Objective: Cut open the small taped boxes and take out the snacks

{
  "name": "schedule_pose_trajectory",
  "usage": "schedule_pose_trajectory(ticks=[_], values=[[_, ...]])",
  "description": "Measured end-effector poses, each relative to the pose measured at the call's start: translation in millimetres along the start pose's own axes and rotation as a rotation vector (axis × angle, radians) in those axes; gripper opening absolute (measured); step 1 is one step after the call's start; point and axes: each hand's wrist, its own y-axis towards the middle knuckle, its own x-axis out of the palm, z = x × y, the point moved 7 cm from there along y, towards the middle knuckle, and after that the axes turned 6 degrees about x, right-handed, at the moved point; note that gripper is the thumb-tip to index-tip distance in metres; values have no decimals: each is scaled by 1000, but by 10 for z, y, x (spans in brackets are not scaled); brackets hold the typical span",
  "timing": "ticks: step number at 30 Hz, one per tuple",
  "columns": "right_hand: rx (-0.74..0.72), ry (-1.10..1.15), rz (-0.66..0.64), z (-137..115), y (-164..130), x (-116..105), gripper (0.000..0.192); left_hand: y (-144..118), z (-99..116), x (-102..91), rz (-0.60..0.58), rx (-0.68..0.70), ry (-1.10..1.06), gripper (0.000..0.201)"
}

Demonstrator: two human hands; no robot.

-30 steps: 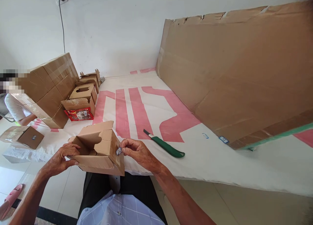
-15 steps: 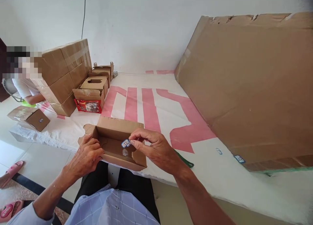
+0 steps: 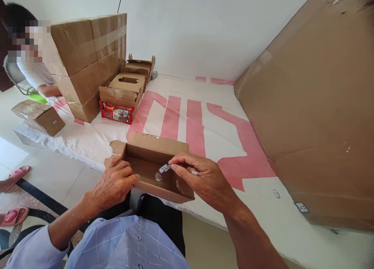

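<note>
An open cardboard box [image 3: 157, 146] rests at the near edge of the cloth-covered table, in front of my body. My left hand [image 3: 118, 179] grips its left end, with the fingers over the near wall. Between thumb and forefinger, my right hand [image 3: 198, 175] pinches a small blue-edged label [image 3: 164, 168] above the box's inside. Below the label, a pale torn patch [image 3: 158, 177] shows on the box floor. The print on the label is too small to read.
At the back left stand a stack of taped cartons [image 3: 87, 62], smaller open boxes [image 3: 128, 82] and a red snack packet [image 3: 117, 112]. A large cardboard panel [image 3: 315, 117] leans at the right. More labels [image 3: 301, 207] lie near it. A person [image 3: 37, 74] sits at the far left.
My view has shifted, so the whole scene sits differently in the picture. My hands keep their holds on the box and the label, and the label has tilted slightly.
</note>
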Motion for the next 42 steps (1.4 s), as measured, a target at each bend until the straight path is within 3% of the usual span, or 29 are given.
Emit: schedule_pose_trajectory(ticks=[14, 25, 30, 32, 35, 39, 42], values=[[27, -78, -98, -60, 24, 108, 19, -159, 81, 82, 143, 13, 44, 28], [-37, -96, -129, -122, 90, 157, 24, -181, 72, 95, 147, 1, 28, 29], [-32, -132, -22, -210, 39, 38, 20, -186, 65, 85, 147, 8, 44, 31], [-74, -170, -24, -290, -48, 54, 16, -180, 77, 82, 147, 9, 55, 30], [-239, -301, -138, -388, -236, 267, 8, -147, 101, 79, 138, -13, 71, 26], [-374, -603, -181, -258, -352, 535, 21, -69, 40, 24, 75, -42, 67, 17], [-394, -673, -116, -142, -268, 490, 34, -19, -149, -44, -69, -13, -6, 41]])
